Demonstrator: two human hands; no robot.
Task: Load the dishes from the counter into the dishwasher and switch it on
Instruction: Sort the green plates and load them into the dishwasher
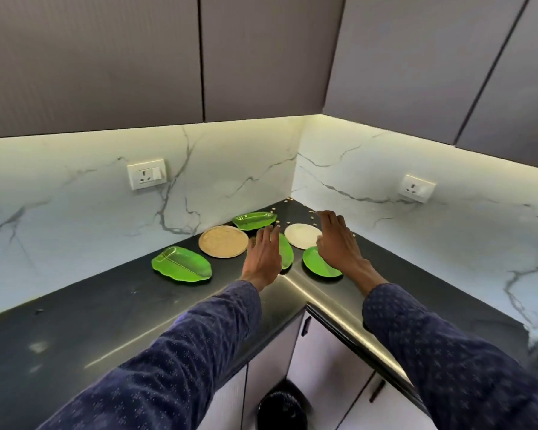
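Flat: leaf plate (181, 265), long axis left-right, hands clear.

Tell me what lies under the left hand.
Under the open left hand lies a green leaf-shaped plate on the black counter. Only its right edge shows; the hand covers the rest.

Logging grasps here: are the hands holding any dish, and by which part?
Nothing is held: the left hand and right hand are open above the plates.
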